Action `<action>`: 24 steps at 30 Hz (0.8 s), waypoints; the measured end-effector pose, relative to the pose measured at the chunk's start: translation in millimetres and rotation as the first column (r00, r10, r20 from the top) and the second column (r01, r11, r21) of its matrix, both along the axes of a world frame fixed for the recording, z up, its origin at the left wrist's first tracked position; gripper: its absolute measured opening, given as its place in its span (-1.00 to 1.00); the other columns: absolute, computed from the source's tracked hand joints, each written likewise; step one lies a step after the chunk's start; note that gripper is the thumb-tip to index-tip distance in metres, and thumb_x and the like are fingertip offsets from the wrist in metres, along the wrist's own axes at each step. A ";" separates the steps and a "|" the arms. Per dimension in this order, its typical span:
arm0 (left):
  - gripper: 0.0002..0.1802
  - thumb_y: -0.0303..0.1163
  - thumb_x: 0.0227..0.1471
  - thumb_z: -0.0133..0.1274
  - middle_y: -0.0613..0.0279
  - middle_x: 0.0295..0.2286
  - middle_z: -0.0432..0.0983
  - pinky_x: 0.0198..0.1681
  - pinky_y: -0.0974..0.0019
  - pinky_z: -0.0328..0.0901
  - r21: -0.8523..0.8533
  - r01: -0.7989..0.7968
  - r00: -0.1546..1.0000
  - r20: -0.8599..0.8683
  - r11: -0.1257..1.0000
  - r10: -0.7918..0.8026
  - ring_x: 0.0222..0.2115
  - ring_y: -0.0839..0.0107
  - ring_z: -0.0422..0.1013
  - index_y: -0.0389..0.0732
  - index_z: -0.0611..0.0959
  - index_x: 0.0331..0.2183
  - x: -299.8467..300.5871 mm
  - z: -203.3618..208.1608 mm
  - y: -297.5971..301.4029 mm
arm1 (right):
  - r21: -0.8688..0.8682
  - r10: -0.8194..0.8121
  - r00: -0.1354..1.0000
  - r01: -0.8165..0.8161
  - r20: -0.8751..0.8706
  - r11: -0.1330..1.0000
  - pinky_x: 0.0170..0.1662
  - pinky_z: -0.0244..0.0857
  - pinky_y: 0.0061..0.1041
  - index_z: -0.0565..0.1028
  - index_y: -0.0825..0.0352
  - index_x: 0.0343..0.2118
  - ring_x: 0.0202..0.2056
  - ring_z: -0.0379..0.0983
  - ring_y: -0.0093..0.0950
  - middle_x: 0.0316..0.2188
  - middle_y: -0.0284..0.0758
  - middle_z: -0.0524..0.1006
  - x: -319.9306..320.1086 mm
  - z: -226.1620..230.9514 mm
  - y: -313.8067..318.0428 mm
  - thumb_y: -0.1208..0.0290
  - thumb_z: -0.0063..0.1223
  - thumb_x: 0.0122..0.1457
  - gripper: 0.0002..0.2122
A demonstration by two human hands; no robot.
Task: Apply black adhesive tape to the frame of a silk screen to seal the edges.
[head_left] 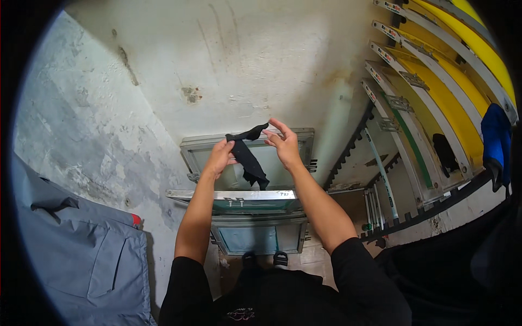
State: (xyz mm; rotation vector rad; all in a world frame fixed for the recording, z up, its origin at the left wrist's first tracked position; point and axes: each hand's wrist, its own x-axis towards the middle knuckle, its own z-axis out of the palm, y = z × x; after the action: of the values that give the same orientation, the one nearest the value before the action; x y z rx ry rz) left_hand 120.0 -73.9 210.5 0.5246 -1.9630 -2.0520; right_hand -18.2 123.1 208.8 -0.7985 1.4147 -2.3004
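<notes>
A strip of black cloth [249,157] is held up in front of me, folded over at its left end. My left hand [220,156] is closed on that fold, with the long part hanging down to a ragged lower end. The other end stretches up to the right, between the thumb and index finger of my right hand [284,143]. That hand's fingers are partly spread, and the grip looks light. Behind and below the cloth stand metal-edged frames: a rear frame [191,154] against the wall, a middle frame [250,194] and a near frame [302,231].
On the right, a rack [397,221] holds several metal frames with yellow mesh [435,98]. A blue cloth [496,138] hangs at its end, and a black cloth [446,155] lies among the frames. At left hangs a grey garment [81,244] beside the stained wall [98,125].
</notes>
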 end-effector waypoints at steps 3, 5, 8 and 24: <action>-0.71 -0.21 0.39 -0.14 0.25 -0.21 0.64 -0.21 0.26 0.51 0.079 -0.030 0.998 -0.048 0.996 0.034 -0.25 0.41 0.59 -0.11 0.56 -0.02 4.6 5.1 -1.1 | 0.115 -0.146 0.987 0.153 -0.064 0.982 -0.17 0.45 -0.49 0.44 0.41 0.18 -0.18 0.61 -0.41 0.00 -0.19 0.61 -1.4 -12.4 -12.4 0.62 0.05 0.20 -0.56; -0.71 -0.22 0.39 -0.16 0.22 -0.20 0.63 -0.18 0.20 0.50 0.172 -0.028 0.994 -0.100 0.985 0.045 -0.23 0.35 0.59 -0.12 0.56 -0.04 9.5 8.9 -2.7 | 0.314 -0.175 0.965 0.230 -0.194 0.921 -0.04 0.42 -0.39 0.47 0.42 0.11 -0.08 0.59 -0.29 -0.02 -0.13 0.61 -1.9 -20.2 -22.9 0.62 0.04 0.15 -0.59; -0.71 -0.21 0.39 -0.18 0.18 -0.23 0.61 -0.12 0.13 0.47 0.382 0.029 0.963 -0.260 0.924 0.077 -0.23 0.28 0.56 -0.16 0.55 -0.09 13.5 12.7 -7.6 | 0.489 -0.013 0.959 0.155 -0.282 0.858 0.07 0.36 -0.36 0.46 0.42 0.09 0.00 0.53 -0.26 -0.01 -0.10 0.59 -0.9 -28.2 -27.0 0.55 -0.01 0.16 -0.61; -0.61 -0.10 0.38 -0.23 0.39 -0.56 0.21 -0.12 0.19 0.46 0.667 0.473 0.787 -0.613 0.575 0.063 -0.53 0.53 0.24 -0.20 0.49 -0.30 10.4 22.1 -25.2 | 0.568 0.623 0.689 -0.699 0.371 0.435 0.07 0.41 -0.11 0.01 0.04 0.47 0.01 0.51 -0.14 0.19 -0.11 0.41 17.5 9.0 -24.7 -0.18 -0.20 0.32 -0.26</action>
State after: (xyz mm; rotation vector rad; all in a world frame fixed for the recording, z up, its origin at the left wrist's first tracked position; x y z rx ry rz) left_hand 130.3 -99.1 232.6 -0.2572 -0.6742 -2.7630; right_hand -0.7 98.4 217.8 -0.7702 1.3837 -1.0624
